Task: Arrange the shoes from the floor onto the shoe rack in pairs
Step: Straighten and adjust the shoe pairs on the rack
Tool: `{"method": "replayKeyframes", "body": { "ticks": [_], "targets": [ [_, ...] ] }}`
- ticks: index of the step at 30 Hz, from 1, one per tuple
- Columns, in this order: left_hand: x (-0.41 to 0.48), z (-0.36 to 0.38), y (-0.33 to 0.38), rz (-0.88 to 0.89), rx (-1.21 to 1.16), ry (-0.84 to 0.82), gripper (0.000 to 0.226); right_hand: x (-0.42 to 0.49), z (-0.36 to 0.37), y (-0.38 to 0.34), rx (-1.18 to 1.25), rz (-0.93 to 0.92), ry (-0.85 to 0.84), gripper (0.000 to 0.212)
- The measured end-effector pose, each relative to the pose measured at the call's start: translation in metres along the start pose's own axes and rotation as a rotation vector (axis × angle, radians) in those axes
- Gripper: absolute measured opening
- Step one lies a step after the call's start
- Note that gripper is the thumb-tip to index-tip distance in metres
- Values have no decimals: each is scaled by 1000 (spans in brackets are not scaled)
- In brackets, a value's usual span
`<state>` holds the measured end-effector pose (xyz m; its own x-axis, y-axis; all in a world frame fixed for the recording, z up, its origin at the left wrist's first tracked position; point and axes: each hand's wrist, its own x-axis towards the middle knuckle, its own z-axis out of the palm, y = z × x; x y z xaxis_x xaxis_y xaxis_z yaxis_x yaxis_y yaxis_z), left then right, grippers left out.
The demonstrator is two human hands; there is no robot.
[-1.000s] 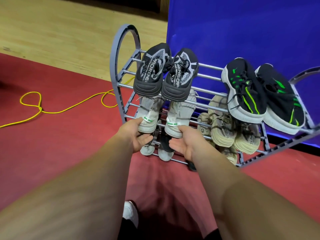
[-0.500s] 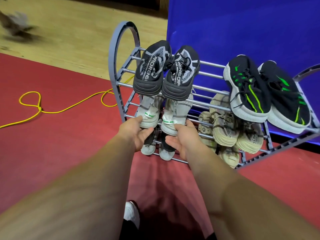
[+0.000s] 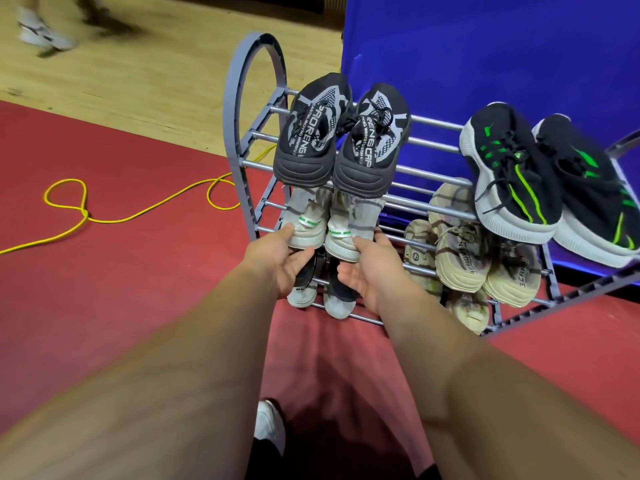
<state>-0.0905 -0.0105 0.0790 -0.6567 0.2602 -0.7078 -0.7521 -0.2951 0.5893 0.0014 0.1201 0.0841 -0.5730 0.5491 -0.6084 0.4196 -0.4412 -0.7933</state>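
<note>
A grey tube shoe rack [image 3: 254,161] stands on the red mat. On its middle tier sits a pair of light grey shoes with green heel tabs. My left hand [image 3: 277,263] grips the heel of the left grey shoe [image 3: 306,221]. The right grey shoe [image 3: 349,226] has its heel held by my right hand [image 3: 372,271]. A black and grey pair [image 3: 341,140] lies above them on the top tier, and a black pair with green stripes [image 3: 540,178] at top right. Beige shoes [image 3: 478,258] fill the middle right. White and black shoes [image 3: 322,296] sit on the bottom tier.
A yellow cable [image 3: 114,216] loops over the red mat left of the rack. A blue panel [image 3: 485,53] stands behind the rack. Another person's blurred feet [image 3: 45,32] cross the wooden floor at far left. My own white shoe [image 3: 268,427] shows between my arms.
Both hands have slid the grey pair a little farther up into the middle tier. A walking person's feet have come into view at top left.
</note>
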Motion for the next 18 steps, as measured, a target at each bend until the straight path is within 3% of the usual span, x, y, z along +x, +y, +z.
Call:
{"method": "replayKeyframes", "body": {
  "ticks": [11, 18],
  "targets": [
    [4, -2, 2, 4, 8, 19, 30, 0, 4, 1, 30, 10, -11, 47],
    [-14, -5, 2, -94, 187, 65, 28, -11, -9, -8, -18, 74, -69, 48]
  ]
}}
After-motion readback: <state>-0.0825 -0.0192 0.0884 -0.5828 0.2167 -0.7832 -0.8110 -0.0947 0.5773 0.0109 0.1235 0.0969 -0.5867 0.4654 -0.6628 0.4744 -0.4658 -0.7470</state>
